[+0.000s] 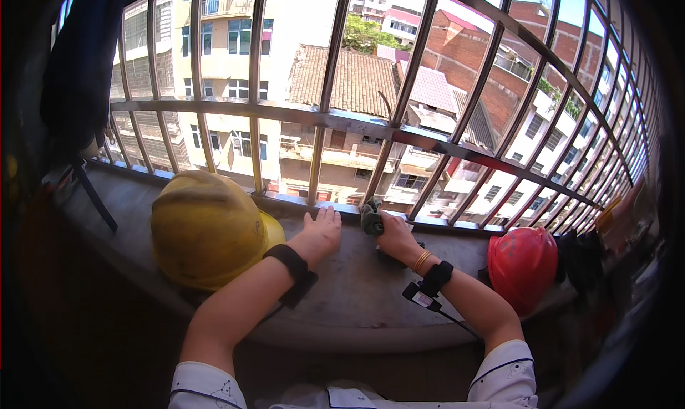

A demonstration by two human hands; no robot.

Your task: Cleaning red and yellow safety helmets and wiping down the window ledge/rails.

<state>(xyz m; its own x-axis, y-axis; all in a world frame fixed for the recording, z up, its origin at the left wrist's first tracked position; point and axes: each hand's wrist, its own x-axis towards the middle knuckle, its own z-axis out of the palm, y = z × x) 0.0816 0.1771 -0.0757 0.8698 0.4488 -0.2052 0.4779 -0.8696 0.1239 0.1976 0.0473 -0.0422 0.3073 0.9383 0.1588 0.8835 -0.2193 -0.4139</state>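
My right hand grips a crumpled dark green cloth against the foot of a metal window bar. To its left, my left hand rests on or just over the grey sill, palm down with fingers pointing at the railing, holding nothing. Beside my left forearm sits a scuffed yellow hard hat. A small dark object lies partly hidden under my right wrist. Both wrists wear black straps, the right one with a small device and cable.
A red hard hat stands on the sill at right, with dark items beyond it. Dark clothing hangs at upper left above a black strap. The metal bar railing curves along the sill's far edge, with buildings outside.
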